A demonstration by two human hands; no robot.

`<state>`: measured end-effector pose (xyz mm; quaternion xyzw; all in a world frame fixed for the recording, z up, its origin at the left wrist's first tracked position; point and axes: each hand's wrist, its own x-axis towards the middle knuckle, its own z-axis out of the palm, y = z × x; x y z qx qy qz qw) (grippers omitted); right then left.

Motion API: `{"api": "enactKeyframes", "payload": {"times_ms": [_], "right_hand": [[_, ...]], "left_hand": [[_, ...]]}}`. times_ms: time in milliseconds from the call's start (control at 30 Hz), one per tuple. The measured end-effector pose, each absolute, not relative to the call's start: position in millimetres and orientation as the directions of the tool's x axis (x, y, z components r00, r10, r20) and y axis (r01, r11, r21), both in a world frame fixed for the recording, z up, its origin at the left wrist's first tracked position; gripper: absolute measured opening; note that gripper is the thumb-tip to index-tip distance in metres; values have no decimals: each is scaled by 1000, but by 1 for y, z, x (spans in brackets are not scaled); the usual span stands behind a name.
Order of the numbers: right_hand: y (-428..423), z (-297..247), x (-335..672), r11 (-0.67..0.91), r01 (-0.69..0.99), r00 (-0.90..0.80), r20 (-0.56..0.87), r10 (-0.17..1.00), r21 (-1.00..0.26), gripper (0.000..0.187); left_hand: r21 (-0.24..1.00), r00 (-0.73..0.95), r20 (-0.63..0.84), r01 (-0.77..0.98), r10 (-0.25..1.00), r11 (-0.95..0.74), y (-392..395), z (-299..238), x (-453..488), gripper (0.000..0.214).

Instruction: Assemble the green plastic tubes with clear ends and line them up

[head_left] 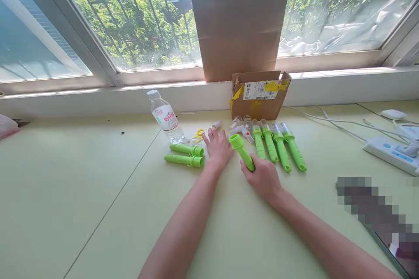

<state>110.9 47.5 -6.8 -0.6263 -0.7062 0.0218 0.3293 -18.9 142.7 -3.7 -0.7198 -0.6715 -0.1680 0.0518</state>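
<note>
My right hand [264,176] grips a green plastic handle [242,150], its wide threaded end tilted up and to the left. My left hand [218,147] reaches forward low over the table, fingers apart, beside a small white piece [216,125] and some yellow rings [199,134]. Whether its fingertips touch either is hard to see. Two more green handles [185,160] lie to its left. On the right, several green handles with clear caps [278,146] lie in a row. Between them and my left hand are loose clear caps [236,122] and a white piece with a red dot [244,132].
A water bottle [166,117] stands behind the left handles. At the back, an open cardboard box [257,100] rests near the wall below the windows. A power strip [394,153] with cables lies on the right, a blurred dark flat object [376,222] in front of it.
</note>
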Motion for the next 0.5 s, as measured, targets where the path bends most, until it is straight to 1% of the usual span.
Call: {"api": "enactKeyframes", "payload": {"times_ms": [267,500], "right_hand": [[48,-8,111,222,869,-6,440,898,-441,22],[47,-7,111,224,874,-14,439,898,-431,22]], "left_hand": [[139,90,234,982,968,-125,146,1,-26,43],[131,108,220,982,970,-139,145,3,-26,43]]}}
